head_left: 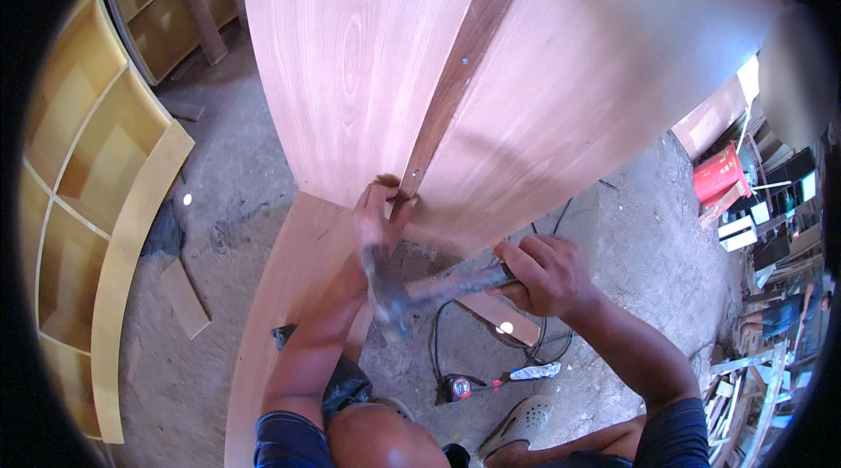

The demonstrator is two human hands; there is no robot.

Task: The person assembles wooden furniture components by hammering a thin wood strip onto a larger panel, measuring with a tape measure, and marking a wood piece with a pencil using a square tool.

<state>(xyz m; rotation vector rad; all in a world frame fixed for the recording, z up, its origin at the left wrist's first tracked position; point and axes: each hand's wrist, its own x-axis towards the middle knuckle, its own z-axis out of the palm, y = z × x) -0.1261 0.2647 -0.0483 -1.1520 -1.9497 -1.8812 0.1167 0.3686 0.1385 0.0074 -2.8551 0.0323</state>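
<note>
My worry: the hammer [429, 291] hangs near the left grip [378, 218], so a stray swing could bruise it or dent the pale panel [359, 48]. The right grip [550, 271] wraps tightly round the handle — the left sits half-curled at the lower end of the dark strip [457, 78], though whether it pinches anything I can't tell.
</note>
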